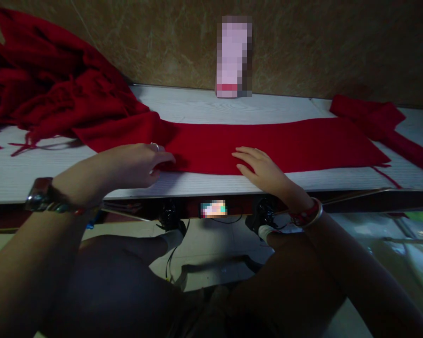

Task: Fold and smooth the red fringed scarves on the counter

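A red scarf (296, 145) with fringe lies flat and lengthwise along a white wood-grained table. My right hand (262, 169) rests palm down on its near half, with the fingers stretched out. My left hand (139, 162) is at the near edge of the scarf, further left. Its fingers are loosely bent and a gap shows between thumb and forefinger; nothing is visible in them. Left of this hand the flat cloth runs into a crumpled heap of red fringed cloth (66, 89).
Another strip of red cloth (377, 117) lies at the right end. A blurred pinkish object (232, 58) stands at the back against the brown marbled wall (303, 51). Below the front edge of the white table (197, 105) are a blurred lit screen (213, 209) and my shoes (171, 213).
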Available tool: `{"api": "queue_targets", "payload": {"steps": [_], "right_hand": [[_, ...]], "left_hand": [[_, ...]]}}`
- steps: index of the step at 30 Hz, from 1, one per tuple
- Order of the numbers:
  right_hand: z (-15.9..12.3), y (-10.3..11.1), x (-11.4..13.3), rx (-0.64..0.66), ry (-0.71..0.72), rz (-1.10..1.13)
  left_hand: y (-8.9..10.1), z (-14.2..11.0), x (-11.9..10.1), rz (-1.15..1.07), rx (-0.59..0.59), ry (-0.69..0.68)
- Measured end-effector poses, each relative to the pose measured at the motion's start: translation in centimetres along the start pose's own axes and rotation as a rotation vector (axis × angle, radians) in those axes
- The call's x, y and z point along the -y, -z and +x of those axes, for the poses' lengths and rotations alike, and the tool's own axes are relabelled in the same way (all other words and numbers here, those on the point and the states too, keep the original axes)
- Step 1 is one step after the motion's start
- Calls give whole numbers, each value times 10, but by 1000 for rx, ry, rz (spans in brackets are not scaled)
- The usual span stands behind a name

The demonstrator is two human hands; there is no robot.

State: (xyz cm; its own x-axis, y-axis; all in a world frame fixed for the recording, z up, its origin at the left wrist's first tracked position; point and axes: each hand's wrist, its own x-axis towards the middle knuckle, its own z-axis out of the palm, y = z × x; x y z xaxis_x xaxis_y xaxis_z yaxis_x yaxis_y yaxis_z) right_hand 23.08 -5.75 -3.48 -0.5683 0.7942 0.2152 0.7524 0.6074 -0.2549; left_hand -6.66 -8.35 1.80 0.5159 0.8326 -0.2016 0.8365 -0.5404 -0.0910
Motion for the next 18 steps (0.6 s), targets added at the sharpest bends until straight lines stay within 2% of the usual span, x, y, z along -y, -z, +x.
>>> {"api": "queue_targets", "payload": {"steps": [2,5,7,9,11,14,16,18], "right_hand": [[0,0,0,-3,0,1],[1,0,0,0,0,-2],[3,1,2,-1,2,-4],[7,1,6,-19,1,-8],[11,0,11,-46,-8,-15],[15,-4,17,-36,-58,-37],[16,-7,19,4,-88,-53],[16,-8,19,28,-91,-60]], "left_hand": [[1,6,-5,-15,-37,-49],[0,20,-13,-62,-153,-102],[-3,31,-18,-106,-222,-111],[-8,41,-23,-164,-232,-82],[-13,47,-29,-210,-151,12],[-14,49,-37,-223,40,181],[-12,47,-41,-222,127,215],[-9,46,-42,-220,163,221]]}}
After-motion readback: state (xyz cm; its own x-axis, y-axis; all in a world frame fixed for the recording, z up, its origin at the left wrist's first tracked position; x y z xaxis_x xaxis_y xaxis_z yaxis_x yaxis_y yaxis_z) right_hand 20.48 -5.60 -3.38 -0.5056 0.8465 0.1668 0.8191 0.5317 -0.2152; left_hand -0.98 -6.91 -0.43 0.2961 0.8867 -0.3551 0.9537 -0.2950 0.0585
